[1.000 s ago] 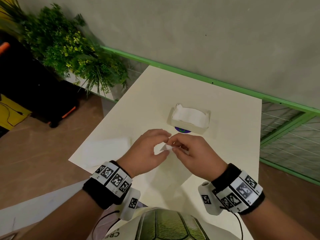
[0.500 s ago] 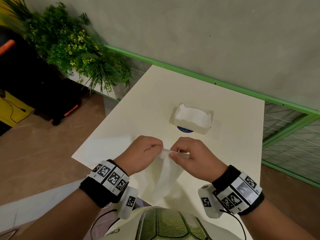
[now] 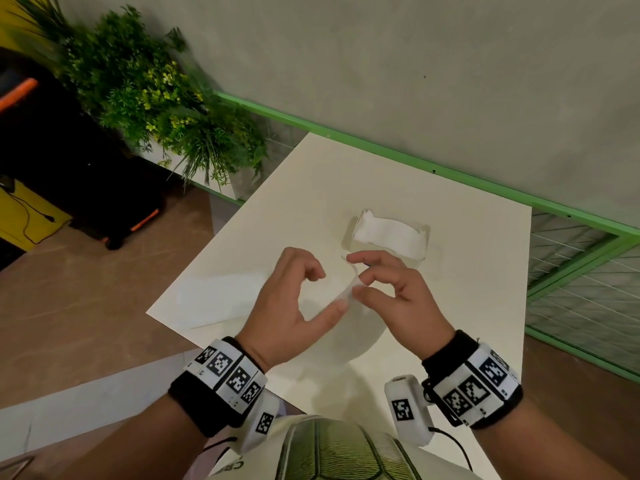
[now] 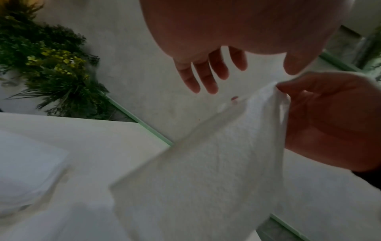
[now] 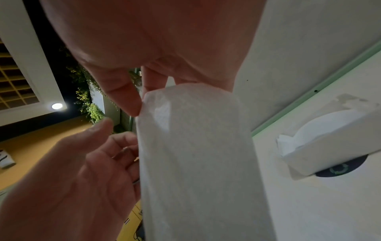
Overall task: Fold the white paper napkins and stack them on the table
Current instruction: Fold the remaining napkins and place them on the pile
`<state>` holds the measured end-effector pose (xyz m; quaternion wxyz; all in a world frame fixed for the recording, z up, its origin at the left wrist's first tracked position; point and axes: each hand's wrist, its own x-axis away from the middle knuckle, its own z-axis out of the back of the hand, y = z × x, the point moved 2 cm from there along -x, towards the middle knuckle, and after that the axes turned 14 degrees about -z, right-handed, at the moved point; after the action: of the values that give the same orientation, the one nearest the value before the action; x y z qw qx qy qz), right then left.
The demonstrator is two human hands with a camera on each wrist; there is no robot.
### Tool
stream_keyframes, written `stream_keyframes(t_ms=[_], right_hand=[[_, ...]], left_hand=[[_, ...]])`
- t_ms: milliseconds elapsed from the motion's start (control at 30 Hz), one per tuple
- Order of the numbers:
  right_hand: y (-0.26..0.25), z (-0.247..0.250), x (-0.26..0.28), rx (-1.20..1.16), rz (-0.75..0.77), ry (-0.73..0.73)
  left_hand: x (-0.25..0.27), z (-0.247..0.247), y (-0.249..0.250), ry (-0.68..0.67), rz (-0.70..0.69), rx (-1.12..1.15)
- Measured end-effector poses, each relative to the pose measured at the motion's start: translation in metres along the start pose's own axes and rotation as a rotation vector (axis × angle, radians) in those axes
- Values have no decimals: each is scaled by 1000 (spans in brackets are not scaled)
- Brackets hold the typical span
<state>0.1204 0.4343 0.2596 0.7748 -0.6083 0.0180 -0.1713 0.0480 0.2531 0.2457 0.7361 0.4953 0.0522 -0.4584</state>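
A white paper napkin [image 3: 346,334] hangs over the white table [image 3: 398,174], blurred in the head view. My right hand [image 3: 358,285] pinches its top edge between thumb and fingers; the right wrist view shows the thumb [image 5: 123,99] at the napkin [image 5: 195,154]. My left hand [image 3: 325,292] is beside it, fingers loosely curled and holding nothing. In the left wrist view its fingers [image 4: 202,76] are spread apart from the napkin [image 4: 206,171]. A white box of napkins [image 3: 388,233] stands just beyond the hands. A flat white sheet [image 3: 221,299] lies at the table's left corner.
A leafy plant [image 3: 156,98] stands off the table's far left corner. A green rail [image 3: 381,147] runs along the wall behind. A black case with orange trim [image 3: 69,168] sits on the floor at left. A dark blue disc [image 5: 340,169] lies under the napkin box.
My left hand has let go of the napkin's top and opened, moving a little left. My right hand keeps its pinch and the napkin now hangs from it alone.
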Motion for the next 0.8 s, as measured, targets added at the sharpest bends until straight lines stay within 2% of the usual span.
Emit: stream_keyframes(t_ms=[100, 233, 400, 567, 633, 733, 800], right_hand=[[2, -5, -2, -23, 13, 33], [8, -8, -7, 11, 26, 153], [13, -15, -17, -48, -21, 110], [9, -32, -36, -188, -195, -6], [13, -44, -49, -234, -265, 9], [28, -64, -70, -315, -399, 24], [41, -82, -82, -317, -488, -4]], left_hand=[[4, -10, -4, -105, 3, 39], [10, -7, -16, -119, 109, 78], [14, 6, -32, -204, 268, 206], [14, 29, -56, -232, 418, 307], [16, 42, -69, -261, 492, 327], [29, 65, -96, -305, 662, 336], [46, 81, -122, -271, 788, 358]])
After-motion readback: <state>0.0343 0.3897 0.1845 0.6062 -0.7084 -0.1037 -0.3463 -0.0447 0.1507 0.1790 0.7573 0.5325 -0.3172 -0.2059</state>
